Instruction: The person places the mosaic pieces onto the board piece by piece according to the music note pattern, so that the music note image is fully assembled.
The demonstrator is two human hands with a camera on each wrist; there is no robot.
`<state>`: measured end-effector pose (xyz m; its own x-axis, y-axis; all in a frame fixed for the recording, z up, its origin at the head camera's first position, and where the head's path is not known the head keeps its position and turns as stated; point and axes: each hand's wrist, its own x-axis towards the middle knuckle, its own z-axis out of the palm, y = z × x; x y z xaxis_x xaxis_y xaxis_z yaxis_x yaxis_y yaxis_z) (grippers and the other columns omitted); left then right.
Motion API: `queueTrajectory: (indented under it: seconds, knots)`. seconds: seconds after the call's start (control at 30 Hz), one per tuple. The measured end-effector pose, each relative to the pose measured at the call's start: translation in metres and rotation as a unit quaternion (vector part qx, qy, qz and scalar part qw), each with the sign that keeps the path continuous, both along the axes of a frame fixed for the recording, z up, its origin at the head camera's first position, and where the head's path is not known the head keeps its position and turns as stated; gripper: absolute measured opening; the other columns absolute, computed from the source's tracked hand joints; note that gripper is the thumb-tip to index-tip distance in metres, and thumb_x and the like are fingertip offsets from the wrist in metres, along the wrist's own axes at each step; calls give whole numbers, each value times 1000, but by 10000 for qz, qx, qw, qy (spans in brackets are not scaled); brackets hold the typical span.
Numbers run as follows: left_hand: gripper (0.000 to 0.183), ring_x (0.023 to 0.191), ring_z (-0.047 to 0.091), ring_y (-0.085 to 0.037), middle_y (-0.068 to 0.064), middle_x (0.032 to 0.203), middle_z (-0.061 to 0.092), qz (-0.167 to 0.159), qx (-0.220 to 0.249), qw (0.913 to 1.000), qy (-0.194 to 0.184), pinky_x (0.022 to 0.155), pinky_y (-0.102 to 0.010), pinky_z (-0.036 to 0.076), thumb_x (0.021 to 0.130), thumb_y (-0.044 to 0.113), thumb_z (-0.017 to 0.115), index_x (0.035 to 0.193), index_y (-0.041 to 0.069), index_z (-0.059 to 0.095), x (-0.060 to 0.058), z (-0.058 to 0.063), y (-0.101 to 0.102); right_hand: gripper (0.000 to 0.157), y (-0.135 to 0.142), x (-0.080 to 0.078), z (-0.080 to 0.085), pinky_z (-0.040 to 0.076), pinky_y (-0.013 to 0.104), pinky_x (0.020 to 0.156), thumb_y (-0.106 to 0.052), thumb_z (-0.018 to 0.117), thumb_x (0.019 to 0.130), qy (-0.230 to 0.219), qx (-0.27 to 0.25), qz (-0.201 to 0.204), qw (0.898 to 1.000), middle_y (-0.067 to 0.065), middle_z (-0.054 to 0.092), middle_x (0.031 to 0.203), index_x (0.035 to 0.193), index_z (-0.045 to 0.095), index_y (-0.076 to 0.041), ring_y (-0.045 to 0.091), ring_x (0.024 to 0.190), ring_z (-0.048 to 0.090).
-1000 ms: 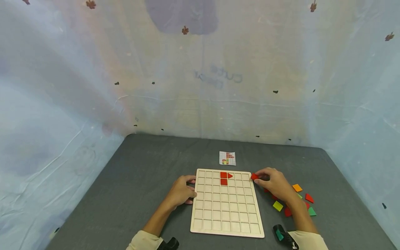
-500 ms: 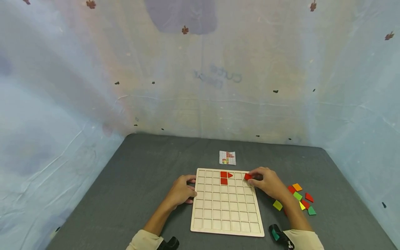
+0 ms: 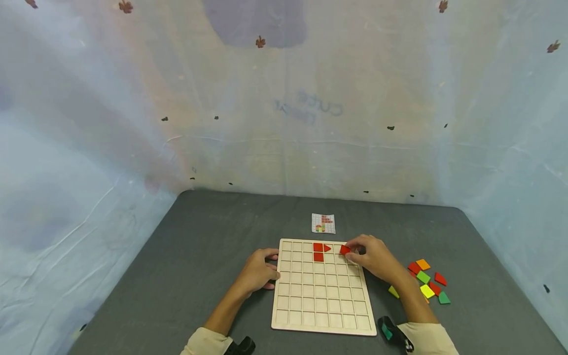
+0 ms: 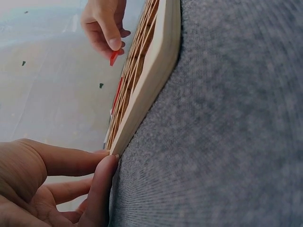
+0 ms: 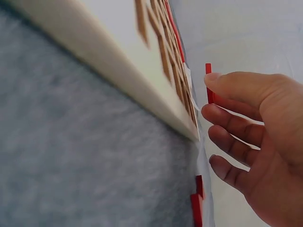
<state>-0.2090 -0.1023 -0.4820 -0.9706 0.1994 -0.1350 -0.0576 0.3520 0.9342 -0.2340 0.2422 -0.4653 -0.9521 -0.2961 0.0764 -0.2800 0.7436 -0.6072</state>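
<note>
Leftward over the pale wooden board (image 3: 321,293) goes a red tile (image 3: 344,250), carried by the person's right hand (image 3: 373,255) from just beside the board's right edge a second ago. It is now above the top row, clear of the surface. Thumb and index finger pinch it by one side, nearly closed, probably so the opposite side leads; the other fingers curve loosely. The left hand (image 3: 257,268), partly open, pinches the board's left edge between thumb and finger, apparently to steady it. Three red pieces (image 3: 318,248) sit in the grid's upper cells. Beyond the board, a small patterned card (image 3: 323,223) lies face up, presumably for easy viewing. Loose coloured tiles (image 3: 427,291) lie on the dark worktop (image 3: 213,236), handy for the right hand.
</note>
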Motion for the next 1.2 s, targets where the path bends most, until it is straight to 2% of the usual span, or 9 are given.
queueTrajectory:
  seconds: [0.33, 0.83, 1.2]
  knots:
    - [68, 98, 66, -23, -17, 132, 60, 34, 14, 10000, 53, 56, -36, 63, 80, -9, 75, 146, -3, 59, 2, 3, 0, 25, -10, -4, 8, 53, 35, 77, -18, 77, 97, -46, 32, 122, 9999, 4, 70, 108, 118, 77, -4, 16, 93, 60]
    - [66, 98, 66, -24, -18, 132, 59, -3, -10, 10000, 52, 57, -35, 64, 82, -9, 74, 146, -3, 59, 2, -1, -2, 23, -29, -9, 4, 51, 28, 69, -13, 80, 92, -205, -87, 470, 9986, -1, 67, 92, 112, 76, -1, 13, 82, 58]
    - [64, 98, 65, -23, -17, 131, 60, 19, -16, 10000, 89, 57, -35, 64, 82, -9, 74, 145, -3, 59, 2, -2, 0, 25, -35, -10, 1, 54, 29, 73, -14, 83, 92, -205, 84, 641, 9977, 0, 70, 97, 113, 77, -2, 11, 84, 60]
